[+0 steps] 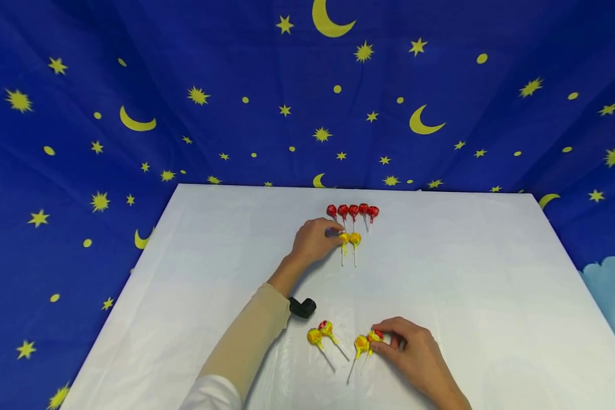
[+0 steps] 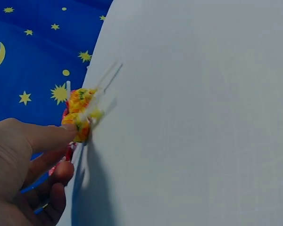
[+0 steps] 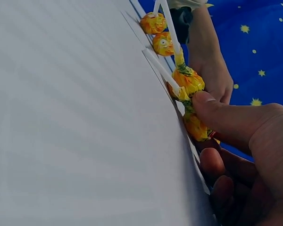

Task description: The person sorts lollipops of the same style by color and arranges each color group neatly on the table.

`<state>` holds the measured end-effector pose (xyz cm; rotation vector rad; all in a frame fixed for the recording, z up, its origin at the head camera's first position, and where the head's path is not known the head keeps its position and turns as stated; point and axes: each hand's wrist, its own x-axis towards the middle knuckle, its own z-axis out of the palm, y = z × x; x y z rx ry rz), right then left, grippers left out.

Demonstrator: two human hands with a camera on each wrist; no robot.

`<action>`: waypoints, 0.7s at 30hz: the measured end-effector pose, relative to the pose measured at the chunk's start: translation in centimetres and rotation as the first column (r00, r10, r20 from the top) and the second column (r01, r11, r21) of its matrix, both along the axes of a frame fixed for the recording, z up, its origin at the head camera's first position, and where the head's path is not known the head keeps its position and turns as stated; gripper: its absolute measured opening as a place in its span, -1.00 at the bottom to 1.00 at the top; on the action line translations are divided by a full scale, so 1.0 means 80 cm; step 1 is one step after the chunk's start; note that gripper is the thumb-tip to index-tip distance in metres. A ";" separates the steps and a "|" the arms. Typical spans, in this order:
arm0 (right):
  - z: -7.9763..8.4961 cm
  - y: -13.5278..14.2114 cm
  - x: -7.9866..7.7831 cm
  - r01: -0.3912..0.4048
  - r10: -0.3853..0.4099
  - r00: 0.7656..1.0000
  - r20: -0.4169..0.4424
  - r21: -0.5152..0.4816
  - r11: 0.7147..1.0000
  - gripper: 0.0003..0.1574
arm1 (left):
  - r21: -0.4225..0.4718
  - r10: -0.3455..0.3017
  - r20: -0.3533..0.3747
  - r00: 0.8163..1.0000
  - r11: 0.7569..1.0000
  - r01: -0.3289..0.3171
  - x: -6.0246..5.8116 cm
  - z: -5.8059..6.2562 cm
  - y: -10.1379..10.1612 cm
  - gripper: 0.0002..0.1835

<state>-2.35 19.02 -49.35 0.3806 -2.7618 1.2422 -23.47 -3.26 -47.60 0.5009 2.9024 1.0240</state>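
Note:
My left hand pinches the head of a yellow lollipop, thumb on one side. Right beside it lies a second yellow lollipop, sticks toward me; the left wrist view shows both yellow heads close together. Just behind them is a row of several red lollipops. Nearer to me, my right hand pinches a yellow lollipop with a red patch between thumb and forefinger. A further yellow lollipop touches or nearly touches it on its left.
Left of my right hand, two more yellow lollipops lie with heads together. A black object shows beside my left sleeve, its kind unclear. The white table meets a blue star-patterned cloth behind and at the sides.

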 end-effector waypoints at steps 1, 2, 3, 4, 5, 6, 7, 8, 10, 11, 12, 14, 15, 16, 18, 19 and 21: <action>0.000 0.000 0.000 -0.002 0.002 1.000 -0.002 -0.002 1.000 -0.61 | 0.004 0.004 -0.005 1.000 1.000 -0.004 0.001 0.000 -0.001 -0.74; 0.001 0.000 0.000 -0.005 0.005 1.000 0.000 -0.005 1.000 -0.62 | 0.012 0.005 -0.012 1.000 1.000 -0.005 0.002 0.001 -0.002 -0.73; 0.001 0.000 -0.001 -0.006 0.006 1.000 0.004 -0.007 1.000 -0.62 | 0.024 0.004 -0.014 1.000 1.000 -0.004 0.002 0.001 -0.003 -0.73; 0.001 0.000 -0.001 -0.006 0.006 1.000 0.009 -0.008 1.000 -0.63 | 0.043 0.002 -0.013 1.000 0.999 -0.001 0.003 0.000 -0.004 -0.74; 0.002 0.000 -0.001 -0.005 0.006 1.000 0.017 -0.009 1.000 -0.64 | 0.063 0.000 -0.010 1.000 0.998 0.001 0.003 0.000 -0.006 -0.74; 0.002 0.000 -0.001 -0.005 0.005 1.000 0.025 -0.009 1.000 -0.64 | 0.087 -0.001 -0.006 1.000 0.996 0.002 0.004 0.000 -0.007 -0.75; 0.002 0.000 -0.001 -0.004 0.004 0.999 0.034 -0.007 1.000 -0.65 | 0.113 -0.004 -0.001 1.000 0.994 0.004 0.005 0.001 -0.010 -0.75; 0.002 0.000 -0.001 -0.003 0.003 0.999 0.042 -0.005 1.000 -0.65 | 0.135 -0.006 0.001 1.000 0.991 0.006 0.006 0.001 -0.012 -0.75; 0.003 0.000 -0.001 0.003 -0.003 0.999 0.046 -0.002 1.000 -0.66 | 0.181 -0.012 -0.006 1.000 0.983 0.013 0.009 0.003 -0.017 -0.76; 0.002 0.000 -0.001 0.006 -0.006 0.999 0.046 -0.001 1.000 -0.66 | 0.194 -0.015 -0.014 1.000 0.981 0.017 0.011 0.004 -0.020 -0.77; 0.002 0.000 -0.001 0.008 -0.008 0.999 0.043 0.002 1.000 -0.65 | 0.202 -0.019 -0.023 1.000 0.979 0.024 0.013 0.005 -0.023 -0.77; 0.001 -0.001 -0.001 0.010 -0.010 0.999 0.040 0.006 1.000 -0.65 | 0.204 -0.028 -0.040 0.999 0.978 0.036 0.018 0.006 -0.028 -0.77; 0.001 -0.001 0.000 0.011 -0.012 0.999 0.038 0.007 1.000 -0.65 | 0.201 -0.036 -0.045 0.998 0.979 0.045 0.021 0.007 -0.031 -0.78; 0.001 -0.002 -0.001 0.010 -0.011 0.999 0.032 0.010 1.000 -0.64 | 0.196 -0.046 -0.044 0.998 0.979 0.054 0.024 0.008 -0.034 -0.79; 0.001 -0.003 -0.001 0.011 -0.011 1.000 0.026 0.014 1.000 -0.63 | 0.186 -0.070 -0.030 0.997 0.980 0.074 0.031 0.008 -0.039 -0.81; 0.001 -0.003 0.000 0.012 -0.012 1.000 0.024 0.015 1.000 -0.62 | 0.184 -0.084 -0.020 0.996 0.979 0.086 0.034 0.008 -0.042 -0.81; 0.002 -0.004 0.000 0.016 -0.016 1.000 0.019 0.021 1.000 -0.61 | 0.186 -0.111 -0.002 0.994 0.976 0.109 0.042 0.009 -0.045 -0.83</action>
